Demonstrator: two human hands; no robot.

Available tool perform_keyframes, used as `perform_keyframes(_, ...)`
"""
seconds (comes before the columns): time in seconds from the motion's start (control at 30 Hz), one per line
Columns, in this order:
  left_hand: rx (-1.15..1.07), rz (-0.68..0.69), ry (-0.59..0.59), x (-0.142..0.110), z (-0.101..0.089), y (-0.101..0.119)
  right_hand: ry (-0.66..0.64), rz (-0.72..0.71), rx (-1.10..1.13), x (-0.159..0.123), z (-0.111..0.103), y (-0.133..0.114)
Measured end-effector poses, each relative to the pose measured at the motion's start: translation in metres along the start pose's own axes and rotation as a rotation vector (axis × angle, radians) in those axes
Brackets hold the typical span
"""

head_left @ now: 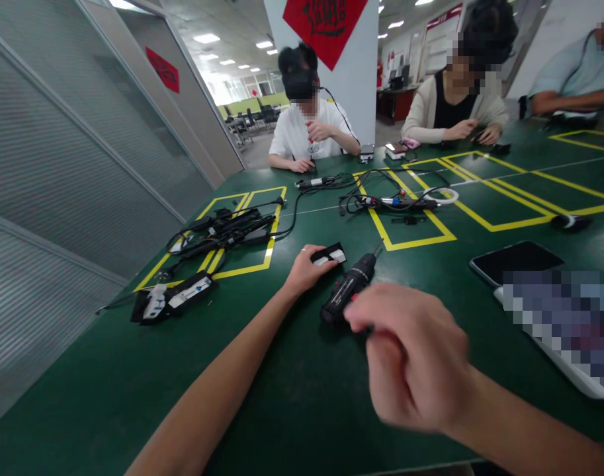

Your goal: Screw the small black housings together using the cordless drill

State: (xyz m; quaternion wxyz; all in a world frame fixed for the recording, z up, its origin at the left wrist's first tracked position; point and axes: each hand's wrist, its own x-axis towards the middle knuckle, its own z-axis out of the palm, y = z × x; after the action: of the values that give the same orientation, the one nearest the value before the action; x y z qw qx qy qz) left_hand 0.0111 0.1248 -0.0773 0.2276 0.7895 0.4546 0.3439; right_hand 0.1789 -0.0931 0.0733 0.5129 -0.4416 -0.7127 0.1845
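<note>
The left hand grips a small black-and-white piece on the green tabletop, just beside a black power drill lying with its bit pointing away. The right hand, blurred and raised nearer the camera, has its fingers curled in, and whether it grasps anything I cannot tell.

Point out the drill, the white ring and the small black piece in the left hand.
Drill (348,291): head view, on its black body.
White ring (455,197): head view, on its right side.
Small black piece (338,255): head view, on its white patch.
</note>
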Motion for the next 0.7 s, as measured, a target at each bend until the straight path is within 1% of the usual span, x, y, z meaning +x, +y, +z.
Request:
perform_keyframes(0.03, -0.036, 0.027, -0.003, 0.011, 0.010, 0.000, -0.048, -0.009, -0.157, -0.002, 0.007, 0.018)
perform_keyframes(0.1, -0.092, 0.067, 0.014, 0.031, 0.026, 0.002, -0.135, 0.126, -0.478, -0.009, 0.021, 0.048)
perform_keyframes(0.13, -0.107, 0.076, 0.028, 0.039, 0.033, 0.003, -0.183, 0.186, -0.591, -0.013, 0.027, 0.059)
perform_keyframes(0.2, -0.126, 0.076, 0.043, 0.051, 0.043, 0.004, -0.280, 0.257, -0.703, -0.024, 0.038, 0.073)
perform_keyframes(0.27, -0.152, 0.060, 0.029, 0.057, 0.047, 0.003, -0.359, 0.315, -0.751, -0.032, 0.045, 0.078)
perform_keyframes(0.33, -0.182, 0.048, 0.001, 0.058, 0.047, 0.001, -0.408, 0.360, -0.775, -0.035, 0.048, 0.079)
perform_keyframes(0.47, -0.191, 0.047, -0.014, 0.056, 0.044, -0.001, -0.468, 0.443, -0.821, -0.031, 0.052, 0.078)
perform_keyframes(0.53, -0.179, 0.066, -0.017, 0.055, 0.043, -0.001, -0.489, 0.481, -0.834, -0.029, 0.054, 0.078)
perform_keyframes(0.6, -0.167, 0.090, -0.021, 0.055, 0.043, 0.000, -0.490, 0.486, -0.816, -0.029, 0.053, 0.080)
perform_keyframes(0.7, -0.161, 0.105, -0.018, 0.055, 0.044, 0.000, -0.470, 0.478, -0.723, -0.033, 0.047, 0.084)
